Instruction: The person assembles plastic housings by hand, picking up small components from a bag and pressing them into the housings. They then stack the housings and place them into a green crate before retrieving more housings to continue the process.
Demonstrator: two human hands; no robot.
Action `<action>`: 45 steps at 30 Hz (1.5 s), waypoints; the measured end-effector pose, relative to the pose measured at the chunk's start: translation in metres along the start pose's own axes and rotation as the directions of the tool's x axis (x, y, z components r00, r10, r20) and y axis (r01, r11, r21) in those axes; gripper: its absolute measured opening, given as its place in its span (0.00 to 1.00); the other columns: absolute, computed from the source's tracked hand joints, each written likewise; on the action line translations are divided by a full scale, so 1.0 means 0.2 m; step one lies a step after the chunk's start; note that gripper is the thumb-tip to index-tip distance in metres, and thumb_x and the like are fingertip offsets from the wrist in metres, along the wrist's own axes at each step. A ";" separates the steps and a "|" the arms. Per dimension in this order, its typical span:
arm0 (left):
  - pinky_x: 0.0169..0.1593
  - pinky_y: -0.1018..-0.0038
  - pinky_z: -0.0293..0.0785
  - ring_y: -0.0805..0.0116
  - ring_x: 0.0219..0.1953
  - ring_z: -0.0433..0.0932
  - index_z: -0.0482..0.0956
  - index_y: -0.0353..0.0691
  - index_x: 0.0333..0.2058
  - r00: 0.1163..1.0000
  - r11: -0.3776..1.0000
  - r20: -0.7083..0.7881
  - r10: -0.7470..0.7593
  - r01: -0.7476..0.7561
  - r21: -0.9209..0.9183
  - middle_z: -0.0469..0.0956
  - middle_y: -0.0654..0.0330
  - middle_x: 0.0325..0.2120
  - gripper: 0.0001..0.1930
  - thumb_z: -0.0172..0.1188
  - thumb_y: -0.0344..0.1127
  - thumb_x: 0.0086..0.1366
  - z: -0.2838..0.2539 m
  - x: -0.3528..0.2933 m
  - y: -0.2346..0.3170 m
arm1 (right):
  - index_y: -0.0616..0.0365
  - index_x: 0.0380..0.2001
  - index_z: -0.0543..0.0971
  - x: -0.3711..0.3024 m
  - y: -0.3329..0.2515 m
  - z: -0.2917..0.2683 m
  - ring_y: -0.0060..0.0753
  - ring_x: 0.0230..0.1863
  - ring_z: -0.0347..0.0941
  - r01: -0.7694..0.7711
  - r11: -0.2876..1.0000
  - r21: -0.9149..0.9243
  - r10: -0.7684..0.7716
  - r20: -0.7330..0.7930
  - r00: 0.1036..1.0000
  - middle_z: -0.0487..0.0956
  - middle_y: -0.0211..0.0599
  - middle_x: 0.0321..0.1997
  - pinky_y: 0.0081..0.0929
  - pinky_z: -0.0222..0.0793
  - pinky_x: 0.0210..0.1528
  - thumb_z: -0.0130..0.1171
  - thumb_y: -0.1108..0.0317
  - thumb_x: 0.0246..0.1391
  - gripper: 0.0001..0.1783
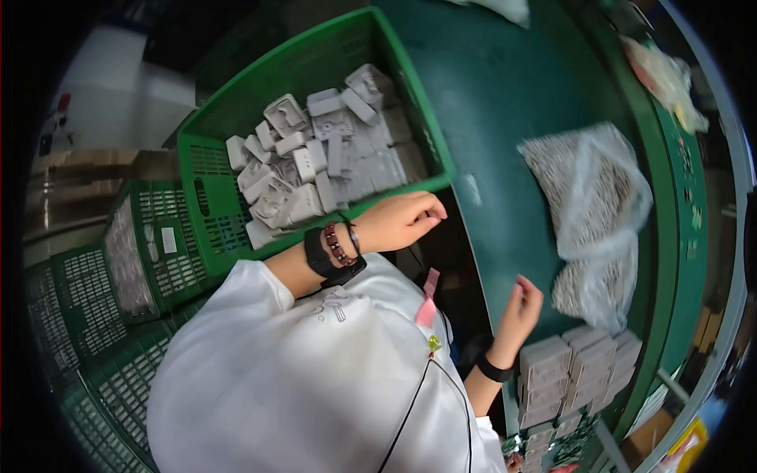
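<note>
Beside the green crate (419, 102), where pale housings (303, 162) are lying heaped, the left hand (398, 221) is hovering, its grip curled, contents unclear. The right hand (518, 317) is hanging loosely spread by the bench (505, 102); stacked cases (546, 364) are standing where a low forearm swing could topple them.

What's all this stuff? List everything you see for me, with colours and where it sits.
Open crate: one, green, upper left of centre
Moulded parts: many, white to grey, inside it
Other crates: several, green, far left
Work surface: one, green, right of centre
Bagged small pieces: one or two clear bags, greyish contents, on the surface
Stacked blocks: several, pale grey, lower right
Strap: one, pink, against the shirt
Shirt: one, white, lower middle
Left hand: one, bare, by the crate's near rim
Right hand: one, bare, by the surface's near edge
</note>
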State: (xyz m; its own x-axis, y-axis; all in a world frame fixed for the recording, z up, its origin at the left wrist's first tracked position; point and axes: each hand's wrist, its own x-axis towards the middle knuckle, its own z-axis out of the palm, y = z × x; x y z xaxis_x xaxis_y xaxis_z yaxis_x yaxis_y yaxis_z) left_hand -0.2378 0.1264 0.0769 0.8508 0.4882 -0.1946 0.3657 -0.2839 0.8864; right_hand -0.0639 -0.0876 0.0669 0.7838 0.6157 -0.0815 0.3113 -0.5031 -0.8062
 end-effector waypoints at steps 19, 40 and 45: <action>0.47 0.67 0.66 0.52 0.45 0.70 0.55 0.36 0.53 0.461 0.687 -0.598 -0.655 0.692 -0.219 0.69 0.45 0.42 0.36 0.62 0.45 0.49 -0.59 -0.48 -1.81 | 0.56 0.51 0.65 0.20 -0.27 2.66 0.57 0.49 0.63 0.414 0.865 -0.285 -0.005 0.818 0.575 0.63 0.59 0.49 0.38 0.64 0.47 0.58 0.50 0.44 0.33; 0.49 0.73 0.65 0.68 0.46 0.67 0.56 0.38 0.53 0.764 0.701 -0.405 -0.502 0.085 -0.708 0.66 0.57 0.46 0.27 0.54 0.23 0.55 -0.83 -0.11 -0.47 | 0.48 0.41 0.71 0.29 -1.03 1.31 0.48 0.33 0.67 0.174 0.973 0.149 -0.213 0.313 0.926 0.64 0.46 0.32 0.37 0.65 0.34 0.51 0.74 0.42 0.18; 0.49 0.73 0.64 0.69 0.46 0.68 0.58 0.38 0.53 0.963 0.752 -0.200 -0.184 0.007 -0.660 0.67 0.57 0.46 0.25 0.54 0.26 0.56 -0.50 0.22 0.09 | 0.48 0.43 0.71 0.29 -0.89 0.58 0.45 0.33 0.67 0.328 0.945 0.008 -0.326 -0.088 0.941 0.64 0.43 0.32 0.35 0.65 0.32 0.50 0.77 0.43 0.20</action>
State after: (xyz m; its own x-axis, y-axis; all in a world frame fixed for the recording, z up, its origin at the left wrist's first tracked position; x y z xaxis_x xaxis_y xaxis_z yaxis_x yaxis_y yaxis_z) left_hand -0.2320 0.2245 0.1265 0.6764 0.6867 -0.2662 0.0315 0.3341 0.9420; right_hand -0.1356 0.1085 0.1373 0.6834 0.6901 0.2382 0.5471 -0.2681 -0.7930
